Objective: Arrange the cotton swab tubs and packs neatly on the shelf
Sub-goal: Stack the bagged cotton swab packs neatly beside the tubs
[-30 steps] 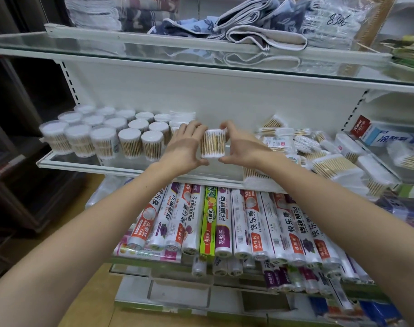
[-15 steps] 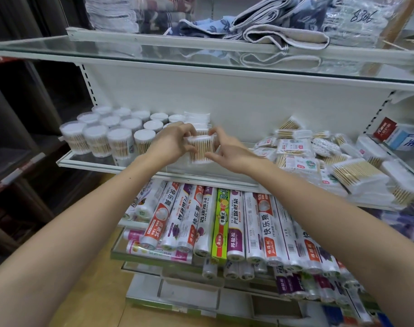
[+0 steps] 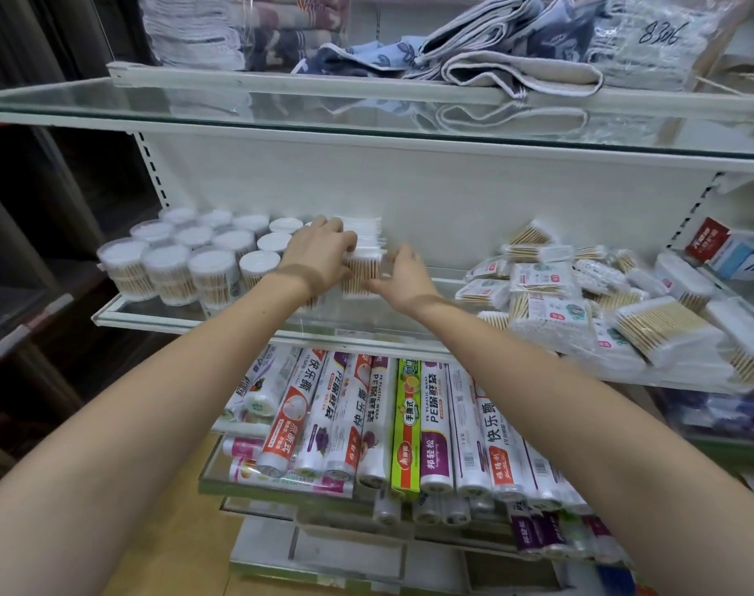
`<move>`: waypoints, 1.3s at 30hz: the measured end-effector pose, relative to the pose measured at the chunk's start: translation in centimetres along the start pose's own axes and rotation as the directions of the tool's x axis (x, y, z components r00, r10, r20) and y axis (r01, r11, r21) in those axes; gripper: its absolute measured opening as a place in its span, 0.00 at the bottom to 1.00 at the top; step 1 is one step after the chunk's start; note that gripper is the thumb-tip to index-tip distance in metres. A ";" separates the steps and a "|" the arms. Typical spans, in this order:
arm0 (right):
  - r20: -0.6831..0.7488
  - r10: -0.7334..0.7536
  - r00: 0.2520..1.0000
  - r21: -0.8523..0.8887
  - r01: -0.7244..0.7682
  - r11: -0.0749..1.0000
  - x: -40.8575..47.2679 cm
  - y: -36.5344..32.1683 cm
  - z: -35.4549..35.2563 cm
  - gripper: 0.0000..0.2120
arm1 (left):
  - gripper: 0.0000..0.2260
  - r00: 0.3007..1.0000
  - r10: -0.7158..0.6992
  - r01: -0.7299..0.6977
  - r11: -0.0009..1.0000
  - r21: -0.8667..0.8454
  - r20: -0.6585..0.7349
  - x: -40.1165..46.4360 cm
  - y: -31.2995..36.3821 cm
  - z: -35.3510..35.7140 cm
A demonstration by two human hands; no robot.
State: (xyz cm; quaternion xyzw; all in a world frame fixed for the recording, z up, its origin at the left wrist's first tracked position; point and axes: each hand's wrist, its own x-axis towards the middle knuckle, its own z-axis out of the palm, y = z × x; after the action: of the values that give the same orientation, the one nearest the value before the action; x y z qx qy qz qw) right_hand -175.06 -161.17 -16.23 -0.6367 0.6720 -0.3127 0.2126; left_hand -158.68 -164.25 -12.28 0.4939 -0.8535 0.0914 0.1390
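Observation:
A clear cotton swab tub with wooden-stick swabs stands on the glass shelf, just right of the rows of white-lidded swab tubs. My left hand reaches over it from the left, fingers curled on its top. My right hand holds its right side, thumb up and fingers at its base. A stack of white swab packs lies right behind the tub. Loose swab packs are heaped on the shelf's right half.
Rolls of plastic wrap fill the shelf below. Folded towels lie on the glass shelf above, which overhangs my hands. Toothpaste boxes sit at the far right. A bare strip of shelf lies between the held tub and the heap.
Both hands have carried the tub from mid-air down and to the left, and it now stands on the shelf beside the rows of tubs. The camera has moved closer.

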 end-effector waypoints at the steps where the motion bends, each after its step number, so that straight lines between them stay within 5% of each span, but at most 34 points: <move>1: 0.033 0.028 0.999 -0.007 -0.027 1.000 0.3 0.1 0.2 0.34 | 0.15 1.000 -0.001 0.001 1.000 -0.020 0.005 0.1 -0.1 0.1; 8: 0.180 -0.045 0.983 -0.124 0.068 0.990 1.0 -0.6 1.1 0.11 | 0.16 0.993 0.043 -0.029 0.992 -0.124 0.109 1.1 -1.2 -0.1; 12: 0.166 -0.036 0.985 -0.174 0.066 0.983 1.4 -1.1 1.7 0.14 | 0.17 0.992 0.082 -0.087 0.995 0.051 0.091 1.5 -1.4 -0.3; 17: 0.200 -0.099 0.975 -0.258 0.150 0.954 0.7 -1.2 -0.1 0.10 | 0.15 0.995 0.059 -0.058 0.998 -0.018 0.077 1.8 -0.4 -0.6; 22: 0.072 -0.055 0.996 -0.353 0.077 0.932 0.2 0.7 -4.9 0.12 | 0.10 0.990 0.142 -0.143 0.976 -0.167 -0.019 2.9 3.3 -1.1; 27: -0.106 -0.067 0.992 -0.468 0.010 0.883 -1.4 3.6 -11.7 0.11 | 0.05 0.992 0.123 -0.095 0.857 -0.507 0.023 4.5 8.7 -0.8; 32: -0.230 -0.017 0.973 -0.636 -0.137 0.760 -2.5 6.9 -16.6 0.17 | 0.07 0.984 0.178 -0.130 0.800 -0.586 0.026 6.1 14.3 0.1; 39: -0.292 -0.015 0.956 -0.512 -0.144 0.847 -2.8 9.3 -17.3 0.16 | 0.14 0.992 0.122 -0.075 0.743 -0.665 0.024 7.7 18.0 2.4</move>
State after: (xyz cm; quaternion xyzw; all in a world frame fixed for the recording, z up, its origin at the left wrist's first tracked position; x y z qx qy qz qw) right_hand -193.32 -155.92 -10.60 -0.5956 0.7766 -0.1968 -0.0590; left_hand -178.29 -162.34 -12.34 0.3695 -0.8594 -0.2260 0.2718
